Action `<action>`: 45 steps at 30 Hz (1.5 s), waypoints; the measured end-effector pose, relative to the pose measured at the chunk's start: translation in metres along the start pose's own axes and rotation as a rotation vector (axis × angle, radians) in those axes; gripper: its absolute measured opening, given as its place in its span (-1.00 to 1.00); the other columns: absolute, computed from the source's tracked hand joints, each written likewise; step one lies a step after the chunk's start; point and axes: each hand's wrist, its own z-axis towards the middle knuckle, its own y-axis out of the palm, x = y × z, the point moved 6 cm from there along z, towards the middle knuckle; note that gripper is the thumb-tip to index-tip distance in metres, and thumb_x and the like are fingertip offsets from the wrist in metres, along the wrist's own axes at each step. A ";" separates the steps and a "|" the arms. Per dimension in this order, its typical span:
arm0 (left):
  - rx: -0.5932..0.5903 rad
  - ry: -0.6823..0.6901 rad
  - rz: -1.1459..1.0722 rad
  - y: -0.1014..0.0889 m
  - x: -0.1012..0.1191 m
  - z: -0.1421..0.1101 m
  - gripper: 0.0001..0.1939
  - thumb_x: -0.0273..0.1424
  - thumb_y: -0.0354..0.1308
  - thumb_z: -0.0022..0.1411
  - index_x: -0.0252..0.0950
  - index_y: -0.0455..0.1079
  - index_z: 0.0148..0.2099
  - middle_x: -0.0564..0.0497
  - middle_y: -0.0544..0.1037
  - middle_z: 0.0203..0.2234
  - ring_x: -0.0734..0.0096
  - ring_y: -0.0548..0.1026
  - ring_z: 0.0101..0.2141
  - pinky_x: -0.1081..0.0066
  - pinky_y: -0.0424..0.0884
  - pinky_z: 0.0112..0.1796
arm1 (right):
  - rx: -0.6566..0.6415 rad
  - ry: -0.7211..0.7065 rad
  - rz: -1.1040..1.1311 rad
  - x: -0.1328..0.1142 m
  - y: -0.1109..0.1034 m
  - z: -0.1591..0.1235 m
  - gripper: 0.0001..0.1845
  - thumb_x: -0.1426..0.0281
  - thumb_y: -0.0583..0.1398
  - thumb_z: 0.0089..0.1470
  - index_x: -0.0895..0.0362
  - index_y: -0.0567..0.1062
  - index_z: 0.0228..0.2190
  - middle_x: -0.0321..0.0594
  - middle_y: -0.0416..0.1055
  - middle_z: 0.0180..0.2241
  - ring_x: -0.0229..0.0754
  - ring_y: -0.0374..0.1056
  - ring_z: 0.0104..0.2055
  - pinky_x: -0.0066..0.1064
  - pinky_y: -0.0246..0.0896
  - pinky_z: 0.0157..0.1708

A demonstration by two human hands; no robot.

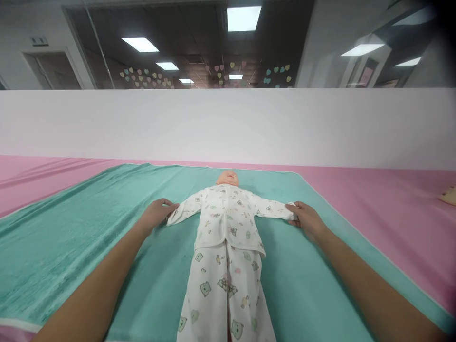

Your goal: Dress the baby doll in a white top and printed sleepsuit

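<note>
A baby doll (228, 177) lies on its back, its head at the far end. It wears a white long-sleeved top (223, 216) and white trousers (213, 289), both printed with small bears and hearts. Both sleeves are spread out sideways. My left hand (158, 212) pinches the end of the left-side sleeve (185, 209). At the other cuff, my right hand (305, 218) grips the right-side sleeve (272, 208) between thumb and fingers. The doll's hands do not show, and its feet are out of view.
Under the doll is a teal blanket (142, 280) with a pale edge and some folds on the left. It lies over a pink cloth (374, 204). A white low wall (228, 126) stands behind, with glass above. A beige object (449, 194) sits at the right edge.
</note>
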 end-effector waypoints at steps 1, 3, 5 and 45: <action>0.023 0.018 0.089 -0.001 0.000 0.002 -0.58 0.03 0.05 -0.04 -0.24 0.35 -0.38 0.01 0.47 -0.59 0.27 0.43 -0.49 0.43 0.20 -0.52 | -0.009 0.008 0.031 0.002 0.001 0.000 -0.69 0.18 0.26 -0.18 0.11 0.30 -0.53 -0.25 0.27 -0.44 -0.27 0.24 -0.41 -0.42 0.36 -0.45; 0.058 0.024 0.244 -0.002 -0.001 0.005 -0.53 0.07 -0.02 -0.02 -0.24 0.35 -0.38 -0.04 0.50 -0.54 0.17 0.45 -0.40 0.39 0.22 -0.48 | -0.011 0.009 0.062 0.004 0.001 0.001 -0.68 0.18 0.27 -0.20 0.12 0.30 -0.54 -0.23 0.27 -0.44 -0.26 0.25 -0.41 -0.41 0.38 -0.44; 0.030 0.014 0.323 0.001 -0.004 0.007 -0.50 0.10 -0.06 -0.01 -0.24 0.35 -0.34 -0.06 0.50 -0.55 0.10 0.46 -0.37 0.36 0.23 -0.46 | -0.005 0.003 0.054 0.006 0.001 0.002 -0.67 0.17 0.28 -0.20 0.12 0.30 -0.54 -0.23 0.27 -0.43 -0.26 0.26 -0.39 -0.42 0.40 -0.44; 0.408 -0.066 -0.922 -0.012 -0.022 0.002 -0.60 -0.50 0.26 -0.19 -0.27 0.40 -0.19 -0.01 0.49 -0.34 0.50 0.43 -0.48 0.53 0.32 -0.53 | 0.148 -0.095 0.050 0.012 -0.014 0.016 -0.63 0.15 0.28 -0.24 0.14 0.26 -0.58 -0.32 0.22 -0.52 -0.31 0.18 -0.47 -0.50 0.30 -0.59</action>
